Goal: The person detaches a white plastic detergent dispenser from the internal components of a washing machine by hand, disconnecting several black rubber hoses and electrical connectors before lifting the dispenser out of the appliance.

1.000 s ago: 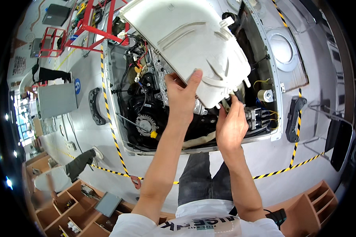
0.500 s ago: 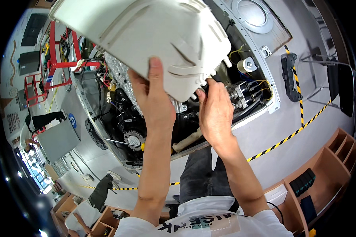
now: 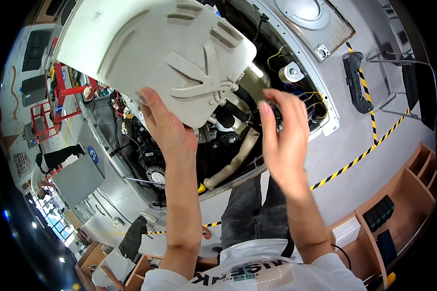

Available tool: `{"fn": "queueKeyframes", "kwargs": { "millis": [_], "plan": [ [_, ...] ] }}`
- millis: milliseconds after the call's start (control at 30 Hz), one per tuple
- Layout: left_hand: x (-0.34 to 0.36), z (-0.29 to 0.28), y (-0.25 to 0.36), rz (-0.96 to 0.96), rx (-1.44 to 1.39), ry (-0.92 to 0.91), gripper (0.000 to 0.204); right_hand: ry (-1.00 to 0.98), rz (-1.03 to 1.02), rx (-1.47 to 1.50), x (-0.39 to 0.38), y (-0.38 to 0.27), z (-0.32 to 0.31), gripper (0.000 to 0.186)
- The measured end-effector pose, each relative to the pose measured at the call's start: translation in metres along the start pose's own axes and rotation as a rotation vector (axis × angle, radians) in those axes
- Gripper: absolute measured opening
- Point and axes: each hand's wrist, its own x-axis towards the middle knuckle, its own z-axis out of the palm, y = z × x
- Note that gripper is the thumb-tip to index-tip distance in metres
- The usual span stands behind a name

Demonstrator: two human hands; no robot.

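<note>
My left hand [image 3: 170, 131] grips the lower-left edge of a large white plastic housing [image 3: 141, 53] with moulded ridges, tilted over the open body of a machine [image 3: 331, 123]. Black hoses [image 3: 235, 110] meet small ports at the housing's lower right. My right hand [image 3: 286, 136] is just right of those hoses, off the housing, fingers bent and apart with nothing visible in them. Below are a beige padded tube [image 3: 230, 165], a toothed wheel [image 3: 156, 175] and black fittings; a metal cylinder [image 3: 290, 72] with yellow wires sits to the right.
A metal panel with a round opening [image 3: 335, 29], a black bracket [image 3: 357, 85] and a chair [image 3: 412, 89] lie to the right, wooden compartments [image 3: 408, 194] at lower right. Red frames [image 3: 58, 92] stand left; a seated person [image 3: 114, 271] is at lower left, another person [image 3: 44, 186] farther off.
The housing has moved toward the upper left, exposing hoses beneath. My left hand has shifted left with it; my right hand has come away from the ports and opened slightly.
</note>
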Motion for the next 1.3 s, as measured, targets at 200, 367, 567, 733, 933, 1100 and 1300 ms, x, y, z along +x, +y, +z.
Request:
{"fn": "queueKeyframes", "kwargs": {
  "millis": [200,367,567,733,933,1100,1300],
  "plan": [
    [0.006,0.0,-0.006,-0.024,-0.055,-0.019,0.074,-0.524,0.319,0.364,0.025,0.026,0.023,0.03],
    [0.012,0.002,-0.012,-0.037,-0.11,-0.026,0.071,-0.473,0.273,0.418,0.025,0.026,0.03,0.032],
    [0.012,0.002,-0.011,-0.046,-0.156,-0.056,0.07,-0.536,0.192,0.236,0.028,0.018,0.027,0.035],
    [0.012,0.0,-0.007,-0.068,-0.097,-0.033,0.071,-0.615,0.192,0.274,0.034,0.02,0.024,0.04],
    [0.016,-0.012,-0.019,-0.07,-0.193,-0.061,0.065,-0.683,0.226,0.302,0.036,0.03,0.031,0.05],
    [0.016,-0.017,-0.02,-0.103,-0.212,-0.079,0.062,-0.873,0.309,0.53,0.043,0.046,0.032,0.053],
    [0.017,-0.026,-0.022,-0.184,-0.242,-0.152,0.067,-1.113,0.517,0.887,0.054,0.053,0.028,0.053]
  ]
}}
